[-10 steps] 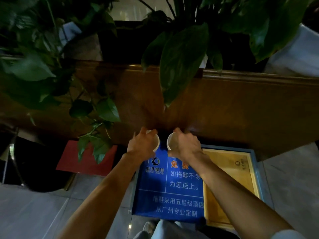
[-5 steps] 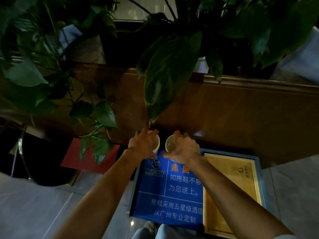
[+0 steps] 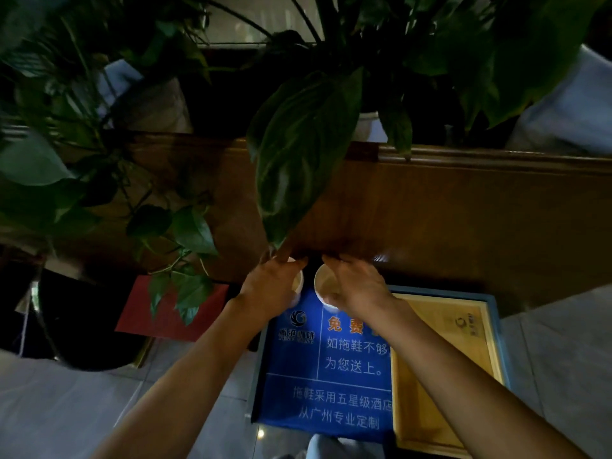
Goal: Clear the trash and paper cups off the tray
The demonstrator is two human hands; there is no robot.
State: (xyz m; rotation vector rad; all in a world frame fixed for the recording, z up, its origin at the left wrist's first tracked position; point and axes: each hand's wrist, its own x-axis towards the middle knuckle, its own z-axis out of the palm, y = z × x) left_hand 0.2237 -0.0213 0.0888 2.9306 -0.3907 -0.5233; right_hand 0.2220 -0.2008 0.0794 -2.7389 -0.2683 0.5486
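Head view, dim light: both hands reach to the far end of a blue-rimmed wooden tray, where two paper cups stand side by side just under a brown wooden wall panel. The left hand wraps the left paper cup, its grip clamped round the wall so that only a sliver of rim shows; the right hand closes on the right paper cup, thumb at the near side and fingers over the far rim, the open mouth facing up. A blue printed sign covers the left part of the tray, the bare wood lies to the right, and a large plant leaf hangs just above the cups. By my reading the step in hand is the pick-up of both cups at once. Next they need lifting straight up, kept level in case liquid remains inside, clear of the leaf, then carrying to a bin; none can be made out for certain
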